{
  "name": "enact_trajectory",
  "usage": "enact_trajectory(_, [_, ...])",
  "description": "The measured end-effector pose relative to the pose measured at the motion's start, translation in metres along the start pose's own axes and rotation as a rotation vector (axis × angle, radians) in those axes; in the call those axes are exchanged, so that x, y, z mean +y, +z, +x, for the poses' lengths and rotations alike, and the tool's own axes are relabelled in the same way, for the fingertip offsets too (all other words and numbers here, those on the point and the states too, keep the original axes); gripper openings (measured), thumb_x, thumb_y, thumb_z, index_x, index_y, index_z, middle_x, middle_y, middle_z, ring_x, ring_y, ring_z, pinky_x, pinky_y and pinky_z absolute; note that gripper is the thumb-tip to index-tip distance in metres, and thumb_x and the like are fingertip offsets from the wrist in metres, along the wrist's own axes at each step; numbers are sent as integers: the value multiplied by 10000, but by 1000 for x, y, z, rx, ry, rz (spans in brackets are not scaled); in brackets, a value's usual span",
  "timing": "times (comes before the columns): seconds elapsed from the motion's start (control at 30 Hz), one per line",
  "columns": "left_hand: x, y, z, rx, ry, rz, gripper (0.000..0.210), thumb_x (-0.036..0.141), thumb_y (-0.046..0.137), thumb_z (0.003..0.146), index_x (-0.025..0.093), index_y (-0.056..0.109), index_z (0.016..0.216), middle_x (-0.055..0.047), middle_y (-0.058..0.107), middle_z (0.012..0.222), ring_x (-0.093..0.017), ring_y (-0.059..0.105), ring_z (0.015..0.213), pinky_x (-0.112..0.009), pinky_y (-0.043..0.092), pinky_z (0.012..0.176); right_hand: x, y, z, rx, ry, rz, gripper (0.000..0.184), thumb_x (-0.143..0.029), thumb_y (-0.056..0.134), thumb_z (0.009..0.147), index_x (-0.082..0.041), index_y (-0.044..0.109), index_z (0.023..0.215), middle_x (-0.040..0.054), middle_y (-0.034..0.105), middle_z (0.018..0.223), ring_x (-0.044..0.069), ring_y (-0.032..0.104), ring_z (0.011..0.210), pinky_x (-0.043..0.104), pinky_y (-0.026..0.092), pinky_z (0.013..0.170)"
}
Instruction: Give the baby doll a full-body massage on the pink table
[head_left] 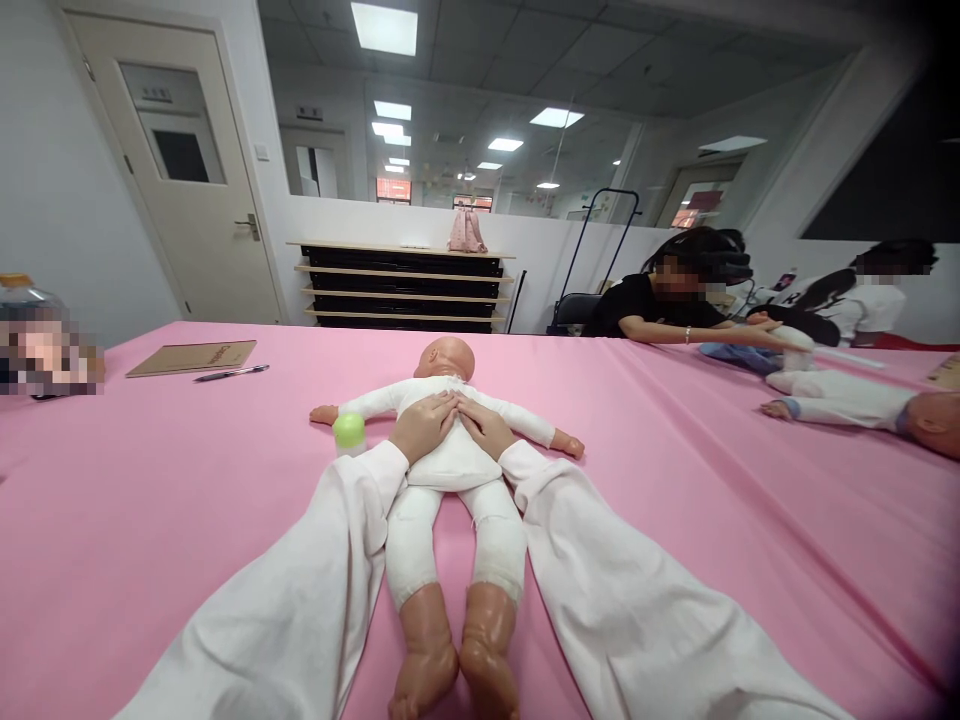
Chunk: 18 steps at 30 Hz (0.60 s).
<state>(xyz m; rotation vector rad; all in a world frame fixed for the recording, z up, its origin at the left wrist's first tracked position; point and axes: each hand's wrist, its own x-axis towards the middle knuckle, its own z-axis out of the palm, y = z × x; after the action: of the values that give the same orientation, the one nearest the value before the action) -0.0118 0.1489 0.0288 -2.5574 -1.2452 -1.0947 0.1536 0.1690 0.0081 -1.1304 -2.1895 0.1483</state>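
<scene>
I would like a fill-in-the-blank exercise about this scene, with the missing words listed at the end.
1. The left hand and right hand both rest on a white-clothed ____.
2. The small container near the left hand has a ____ lid.
3. Beside the brown notebook lies a ____.
4. The colour of the tablecloth is ____.

Missing words: doll; green; pen; pink.
</scene>
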Motion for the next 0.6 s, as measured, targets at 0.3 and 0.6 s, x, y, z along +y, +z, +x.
enact_trajectory(0.3, [-4, -3, 1, -137, -235, 29, 405, 360, 363, 873, 301, 430, 1268, -1, 313, 1411, -238, 189, 1333, -573, 178, 1035, 4, -4, 9, -22, 67, -48, 368, -343, 481, 866, -196, 465, 1203, 87, 427, 1289, 232, 442, 1146, 475, 357, 956])
enact_trajectory(0.6, [-6, 4, -3, 121, -271, 212, 313, 237, 405, 841, 125, 602, 1057, -127, 580, 1168, -229, 509, 1130, -378, 401, 964, 0, -5, -1, -9, 126, -64, 325, -323, 468, 875, -184, 489, 1168, 83, 461, 1244, 214, 477, 1097, 448, 396, 924])
